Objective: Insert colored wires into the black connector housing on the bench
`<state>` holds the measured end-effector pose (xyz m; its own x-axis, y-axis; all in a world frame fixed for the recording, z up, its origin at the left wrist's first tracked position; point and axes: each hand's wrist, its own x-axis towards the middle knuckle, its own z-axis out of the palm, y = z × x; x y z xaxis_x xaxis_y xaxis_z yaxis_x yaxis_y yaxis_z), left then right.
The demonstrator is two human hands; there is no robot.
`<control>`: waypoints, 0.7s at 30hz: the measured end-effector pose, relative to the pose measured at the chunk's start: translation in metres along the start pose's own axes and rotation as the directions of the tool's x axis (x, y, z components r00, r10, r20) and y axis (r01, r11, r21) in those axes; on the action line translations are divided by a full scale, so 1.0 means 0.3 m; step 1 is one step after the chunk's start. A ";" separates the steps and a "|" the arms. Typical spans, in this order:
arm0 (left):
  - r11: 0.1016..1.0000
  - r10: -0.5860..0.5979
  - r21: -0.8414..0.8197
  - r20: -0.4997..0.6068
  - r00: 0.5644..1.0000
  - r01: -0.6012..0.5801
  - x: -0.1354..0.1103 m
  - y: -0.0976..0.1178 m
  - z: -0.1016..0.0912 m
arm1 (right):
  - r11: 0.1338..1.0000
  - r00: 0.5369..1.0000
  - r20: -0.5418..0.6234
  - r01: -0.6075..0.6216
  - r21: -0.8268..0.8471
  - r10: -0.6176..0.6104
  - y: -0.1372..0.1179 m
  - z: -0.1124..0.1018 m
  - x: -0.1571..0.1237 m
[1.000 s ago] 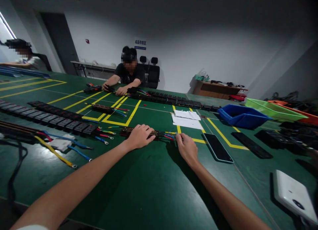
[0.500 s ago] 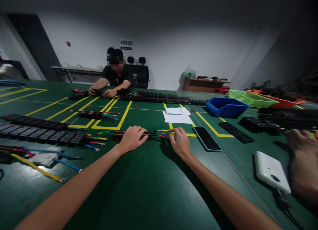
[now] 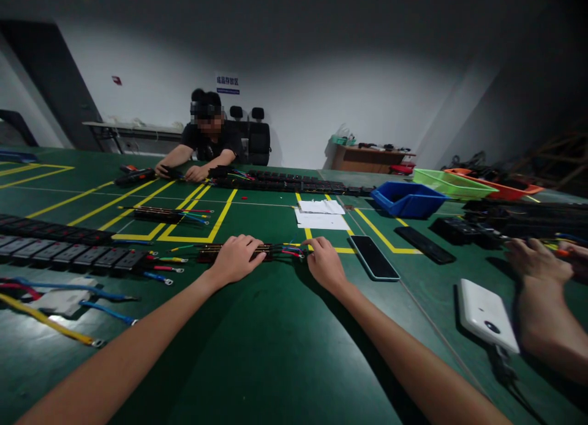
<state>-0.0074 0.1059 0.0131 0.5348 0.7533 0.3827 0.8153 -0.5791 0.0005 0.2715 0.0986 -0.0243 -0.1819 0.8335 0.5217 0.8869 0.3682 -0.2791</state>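
In front of me on the green table lies a dark wiring block (image 3: 207, 253) with copper-coloured strips along its length. My left hand (image 3: 237, 257) is closed over its middle, fingers across the top and thumb along the near side. From the block's right end run several thin coloured wires (image 3: 290, 251) with metal lugs. My right hand (image 3: 325, 263) is at the tips of these wires, its fingers bent and drawn together on a wire end; the fingertips are partly hidden. A similar wiring block (image 3: 158, 214) with coloured wires rests farther back, left of centre.
Rows of black modules (image 3: 92, 253) and thick lugged cables (image 3: 50, 324) lie left. Rightward are papers (image 3: 321, 220), a phone (image 3: 374, 258), a dark slab (image 3: 425, 244), a white device (image 3: 487, 318), a blue bin (image 3: 407, 201) and a co-worker's hand (image 3: 537, 263). Another person (image 3: 209, 140) works opposite.
The view has shifted slightly, moving the scene leftward. My left hand stays on the block, and my right hand stays at the wire ends. More of the co-worker's hands shows at right.
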 end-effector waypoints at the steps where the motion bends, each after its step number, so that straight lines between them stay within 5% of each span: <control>1: 1.000 0.002 -0.001 -0.003 1.000 -0.002 0.000 0.000 0.000 | 1.000 0.999 -0.029 -0.013 0.009 0.014 -0.004 -0.005 0.000; 8: 1.000 0.001 -0.006 -0.005 1.000 -0.001 -0.001 -0.005 0.002 | 0.998 0.999 0.011 0.048 0.035 -0.049 -0.021 -0.013 -0.002; 13: 1.000 0.002 0.000 -0.002 1.000 -0.002 0.000 -0.008 0.006 | 0.998 0.997 -0.070 0.027 0.057 -0.023 -0.034 -0.014 0.000; 18: 1.000 0.005 0.007 -0.013 1.000 -0.005 -0.001 -0.009 0.007 | 0.995 0.997 0.070 0.015 0.097 -0.022 -0.041 0.005 0.004; 21: 1.000 0.000 0.002 -0.010 1.000 0.000 -0.001 -0.007 0.005 | 0.995 0.999 0.048 -0.019 0.097 0.015 -0.039 0.008 0.005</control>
<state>-0.0089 0.1073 0.0116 0.5327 0.7502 0.3916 0.8158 -0.5784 -0.0018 0.2599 0.0966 -0.0222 -0.1894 0.8578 0.4779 0.8446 0.3905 -0.3663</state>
